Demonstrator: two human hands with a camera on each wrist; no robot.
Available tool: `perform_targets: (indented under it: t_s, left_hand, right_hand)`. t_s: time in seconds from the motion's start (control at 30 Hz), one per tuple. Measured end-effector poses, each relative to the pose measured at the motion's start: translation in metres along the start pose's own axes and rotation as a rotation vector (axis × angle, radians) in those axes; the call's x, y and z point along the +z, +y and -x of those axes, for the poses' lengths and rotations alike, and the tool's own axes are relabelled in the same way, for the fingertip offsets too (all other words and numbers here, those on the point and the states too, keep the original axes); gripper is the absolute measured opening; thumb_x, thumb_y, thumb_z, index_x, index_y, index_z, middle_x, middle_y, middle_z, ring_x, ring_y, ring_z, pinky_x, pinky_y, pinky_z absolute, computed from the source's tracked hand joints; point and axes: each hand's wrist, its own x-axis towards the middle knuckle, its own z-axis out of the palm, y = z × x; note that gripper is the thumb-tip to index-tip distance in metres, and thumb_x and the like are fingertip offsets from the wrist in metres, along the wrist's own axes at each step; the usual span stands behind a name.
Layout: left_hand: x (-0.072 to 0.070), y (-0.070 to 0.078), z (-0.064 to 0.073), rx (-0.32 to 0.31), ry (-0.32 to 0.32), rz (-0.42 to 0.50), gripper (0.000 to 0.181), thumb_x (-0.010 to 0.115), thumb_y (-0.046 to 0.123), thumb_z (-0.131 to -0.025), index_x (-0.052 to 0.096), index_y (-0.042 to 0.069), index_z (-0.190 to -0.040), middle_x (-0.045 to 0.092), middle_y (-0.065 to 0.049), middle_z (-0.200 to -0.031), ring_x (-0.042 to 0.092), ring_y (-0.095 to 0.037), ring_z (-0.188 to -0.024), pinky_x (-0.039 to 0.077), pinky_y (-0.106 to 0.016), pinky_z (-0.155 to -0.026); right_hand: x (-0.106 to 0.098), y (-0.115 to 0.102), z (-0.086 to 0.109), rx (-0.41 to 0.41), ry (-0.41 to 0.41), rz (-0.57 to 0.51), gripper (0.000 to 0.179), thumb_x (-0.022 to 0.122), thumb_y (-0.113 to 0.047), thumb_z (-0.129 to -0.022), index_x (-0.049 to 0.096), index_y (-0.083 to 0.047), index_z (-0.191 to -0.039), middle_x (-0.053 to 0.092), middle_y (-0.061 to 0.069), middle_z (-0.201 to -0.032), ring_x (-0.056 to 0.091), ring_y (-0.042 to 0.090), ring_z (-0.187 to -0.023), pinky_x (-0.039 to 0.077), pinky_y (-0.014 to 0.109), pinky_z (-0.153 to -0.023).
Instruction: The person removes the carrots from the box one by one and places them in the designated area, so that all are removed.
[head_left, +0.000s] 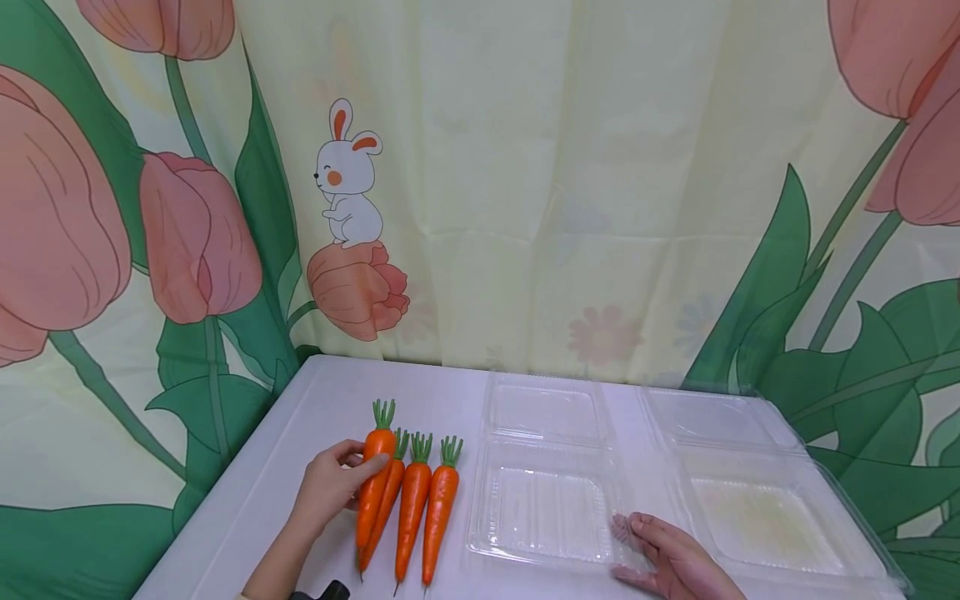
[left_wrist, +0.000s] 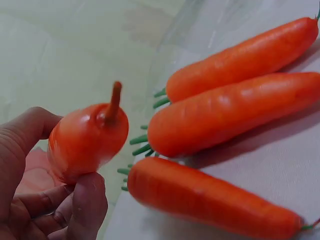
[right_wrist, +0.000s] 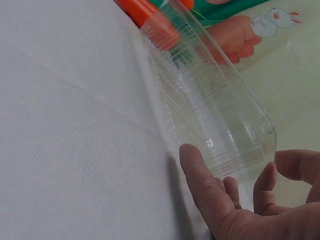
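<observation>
An orange carrot with short green stems (head_left: 367, 492) is pinched between the thumb and fingers of my left hand (head_left: 327, 486). Its tapered tip (left_wrist: 116, 97) points toward the left wrist camera. Three more carrots lie side by side to its right: one partly behind it (head_left: 392, 487), a middle one (head_left: 413, 508) and a right one (head_left: 440, 508). My right hand (head_left: 678, 560) is at the right edge of a clear plastic container (head_left: 546, 560), fingertips touching its side. In the right wrist view, the thumb and fingers stand apart around the container's corner (right_wrist: 267, 135).
A second clear container (head_left: 787, 533) lies open on the right, its lid folded back. The nearer container's lid (head_left: 547, 408) also lies back. A white-covered table (head_left: 420, 379) holds everything. Behind hangs a curtain (head_left: 600, 167) printed with tulips and a rabbit.
</observation>
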Motion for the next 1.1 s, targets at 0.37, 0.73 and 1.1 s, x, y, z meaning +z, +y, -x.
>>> perform_targets:
  t_s: [0.37,0.73,1.1]
  left_hand:
    - [-0.016,-0.018,-0.007,-0.015,0.016,-0.07,0.068,0.079,0.045,-0.088,0.062,-0.006,-0.13,0.063,-0.016,-0.101,0.063,-0.019,-0.069,0.06,-0.033,-0.057]
    - [-0.011,-0.033,-0.01,-0.02,0.02,-0.21,0.064,0.08,0.045,-0.086,0.065,-0.006,-0.121,0.065,-0.013,-0.091,0.06,-0.019,-0.066,0.056,-0.031,-0.056]
    - [-0.008,-0.039,-0.011,0.008,0.026,-0.325,0.064,0.08,0.049,-0.085,0.068,-0.005,-0.117,0.068,-0.01,-0.088,0.059,-0.019,-0.07,0.053,-0.03,-0.058]
  right_hand:
    - [0.003,0.0,-0.001,0.02,0.031,0.025,0.096,0.062,-0.037,-0.104,0.0,0.012,-0.159,0.012,0.025,-0.164,0.055,0.027,-0.131,0.049,0.058,-0.106]
    - [0.007,0.0,-0.002,0.023,0.056,0.052,0.09,0.054,-0.036,-0.108,-0.001,0.012,-0.159,0.004,0.029,-0.165,0.029,0.042,-0.148,0.049,0.057,-0.106]
    - [0.008,0.0,-0.001,0.025,0.053,0.029,0.096,0.063,-0.035,-0.103,0.001,0.013,-0.158,0.004,0.029,-0.166,0.035,0.039,-0.143,0.048,0.058,-0.107]
